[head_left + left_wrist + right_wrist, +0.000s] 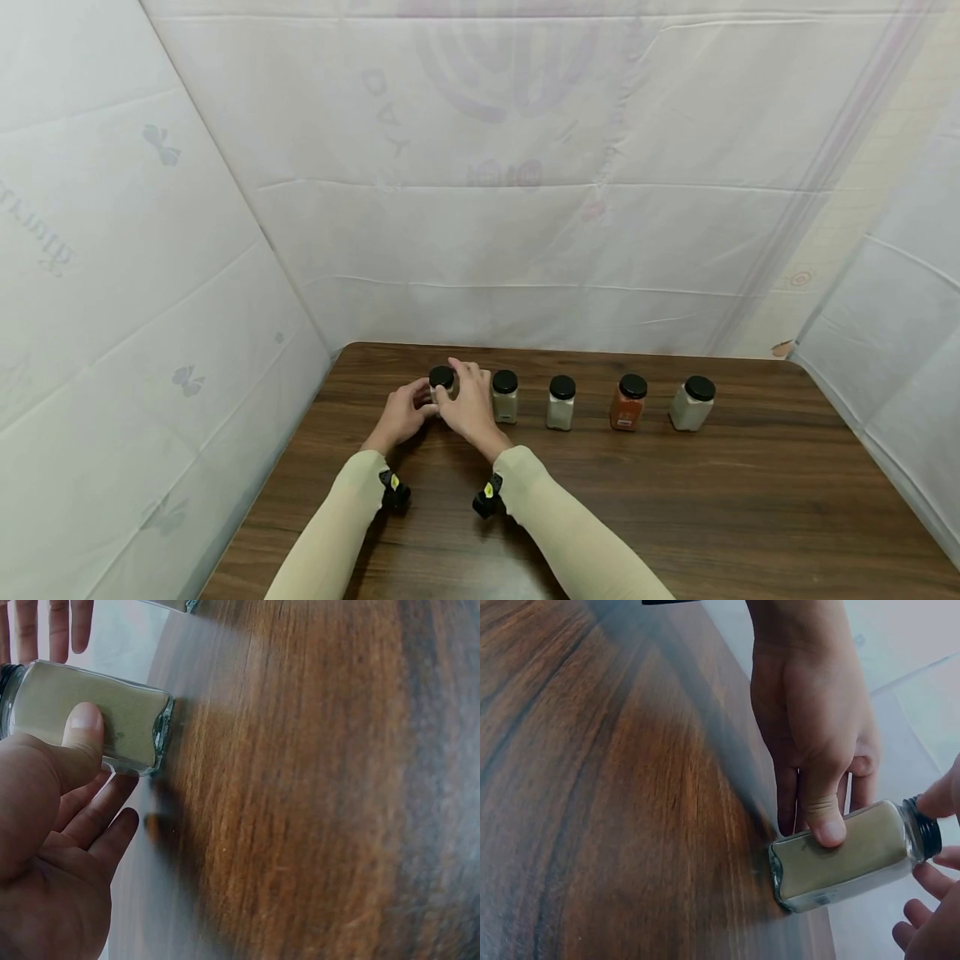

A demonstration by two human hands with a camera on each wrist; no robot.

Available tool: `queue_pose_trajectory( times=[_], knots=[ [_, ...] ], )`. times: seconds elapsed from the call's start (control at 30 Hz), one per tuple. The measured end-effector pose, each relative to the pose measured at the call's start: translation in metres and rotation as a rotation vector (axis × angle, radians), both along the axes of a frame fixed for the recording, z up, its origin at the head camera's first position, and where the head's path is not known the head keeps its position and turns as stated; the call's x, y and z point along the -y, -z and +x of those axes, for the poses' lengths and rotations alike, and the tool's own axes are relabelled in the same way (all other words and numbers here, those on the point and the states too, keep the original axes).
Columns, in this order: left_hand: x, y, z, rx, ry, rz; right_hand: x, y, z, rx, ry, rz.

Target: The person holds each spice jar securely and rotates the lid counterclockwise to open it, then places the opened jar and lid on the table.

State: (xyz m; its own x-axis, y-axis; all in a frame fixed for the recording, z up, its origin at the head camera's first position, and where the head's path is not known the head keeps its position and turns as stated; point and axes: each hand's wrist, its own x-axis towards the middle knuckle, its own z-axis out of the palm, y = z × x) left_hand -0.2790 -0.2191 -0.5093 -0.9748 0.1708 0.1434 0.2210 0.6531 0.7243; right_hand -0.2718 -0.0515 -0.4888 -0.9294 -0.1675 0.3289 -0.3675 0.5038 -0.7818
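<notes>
A clear glass spice jar of greenish-beige powder stands upright on the table, its black lid screwed or set on top. My left hand grips its body, the thumb across the front face and the fingers around the far side. Around the lid are the thumb and fingers of my right hand, pinching it; the right wrist view shows the thumb on one side of the lid and a finger on the other. Part of the jar is hidden by the hands in the head view.
To the right stand more black-lidded jars in a row: a greenish one, a pale one, an orange-red one and a whitish one. The brown wooden table meets white cloth walls behind and at both sides.
</notes>
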Motion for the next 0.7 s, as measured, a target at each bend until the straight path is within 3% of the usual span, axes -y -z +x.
queue_pose_trajectory(
  times=[0.4,0.7],
  knots=[
    [-0.0001,-0.0001,0.0012,-0.004,0.009,0.021,0.0048,0.0004,0.0001,-0.054,0.107,-0.033],
    [-0.0002,-0.0007,0.0019,-0.006,-0.007,0.01,0.0052,0.0017,0.0022,-0.023,0.045,-0.006]
  ],
)
